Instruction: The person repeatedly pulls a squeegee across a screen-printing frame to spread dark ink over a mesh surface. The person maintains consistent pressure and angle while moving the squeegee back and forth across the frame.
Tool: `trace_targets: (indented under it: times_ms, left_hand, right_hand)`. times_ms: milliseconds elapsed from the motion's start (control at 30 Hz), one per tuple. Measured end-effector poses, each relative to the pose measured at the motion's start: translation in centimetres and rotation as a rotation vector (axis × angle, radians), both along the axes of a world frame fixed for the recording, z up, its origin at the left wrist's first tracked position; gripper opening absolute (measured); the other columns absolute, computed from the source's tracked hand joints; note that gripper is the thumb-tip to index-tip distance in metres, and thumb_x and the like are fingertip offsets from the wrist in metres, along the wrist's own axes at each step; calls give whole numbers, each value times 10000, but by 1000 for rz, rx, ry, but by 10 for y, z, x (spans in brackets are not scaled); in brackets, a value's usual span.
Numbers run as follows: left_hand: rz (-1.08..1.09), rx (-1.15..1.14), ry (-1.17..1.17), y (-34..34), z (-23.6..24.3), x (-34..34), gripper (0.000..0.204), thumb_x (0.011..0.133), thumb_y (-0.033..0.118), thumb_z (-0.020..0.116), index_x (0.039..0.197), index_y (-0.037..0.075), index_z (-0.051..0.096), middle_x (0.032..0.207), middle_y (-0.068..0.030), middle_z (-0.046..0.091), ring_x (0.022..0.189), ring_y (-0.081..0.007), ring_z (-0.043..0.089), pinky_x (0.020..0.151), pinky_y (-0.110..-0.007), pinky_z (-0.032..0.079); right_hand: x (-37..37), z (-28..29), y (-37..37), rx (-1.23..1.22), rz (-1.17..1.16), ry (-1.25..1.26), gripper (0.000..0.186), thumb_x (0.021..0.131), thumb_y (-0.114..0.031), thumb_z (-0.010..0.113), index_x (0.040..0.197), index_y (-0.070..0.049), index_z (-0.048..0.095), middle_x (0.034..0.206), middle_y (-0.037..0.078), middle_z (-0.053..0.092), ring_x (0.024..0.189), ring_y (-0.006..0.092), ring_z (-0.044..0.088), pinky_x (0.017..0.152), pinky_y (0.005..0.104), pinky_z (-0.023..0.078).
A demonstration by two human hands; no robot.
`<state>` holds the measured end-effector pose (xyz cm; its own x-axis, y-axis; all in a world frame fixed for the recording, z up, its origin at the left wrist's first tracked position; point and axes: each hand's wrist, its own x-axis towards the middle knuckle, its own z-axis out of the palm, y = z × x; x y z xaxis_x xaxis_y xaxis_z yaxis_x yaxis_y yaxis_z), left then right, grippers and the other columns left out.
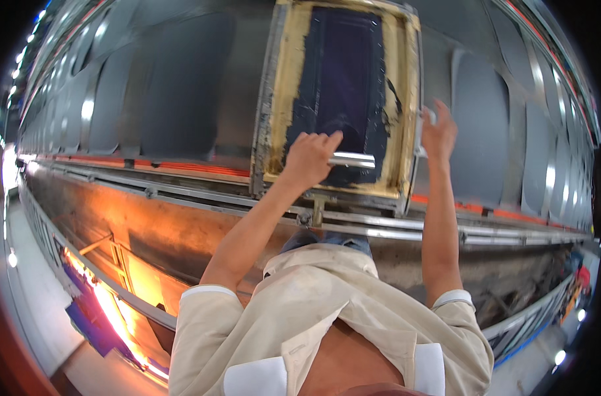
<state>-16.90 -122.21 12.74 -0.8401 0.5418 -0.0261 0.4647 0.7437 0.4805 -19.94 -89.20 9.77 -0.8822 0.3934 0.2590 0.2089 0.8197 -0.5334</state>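
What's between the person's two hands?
In the head view, the silver bar, some dark screen and the frame's yellowish right side lie between the left hand and right hand.

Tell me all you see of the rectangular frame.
The frame has worn, grey, metallic-looking sides and a yellowish inner border, smeared dark, around a purplish panel. Its long sides point away from you. Your left hand holds a silver bar over its near end; your right hand is by its right side, contact unclear.

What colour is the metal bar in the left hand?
The metal bar in the left hand is shiny silver; the head view shows it.
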Motion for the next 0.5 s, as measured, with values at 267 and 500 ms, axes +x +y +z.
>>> trace_targets:
  times_ms: [267, 500]
  left_hand:
    - [-84, -57, 183, -8, -3, 2, 129, 696, 69, 707, 817, 113, 716, 897, -37, 641, 982, -235, 579, 922, -393, 410]
    - [-15, -28, 176, -36, -6, -1, 189, 685, 42, 708, 860, 115, 708, 901, -39, 666, 976, -237, 648, 909, -384, 452]
  right_hand:
    - [-17, -24, 27, -366, -224, -263, 418, 1008, -407, 634, 1119, -13, 717, 1038, 160, 723, 927, 286, 654, 841, 412, 499]
    - [-19, -22, -2, -421, -186, -179, 366, 1013, -379, 639, 1067, -28, 730, 943, 105, 709, 857, 224, 619, 810, 383, 495]
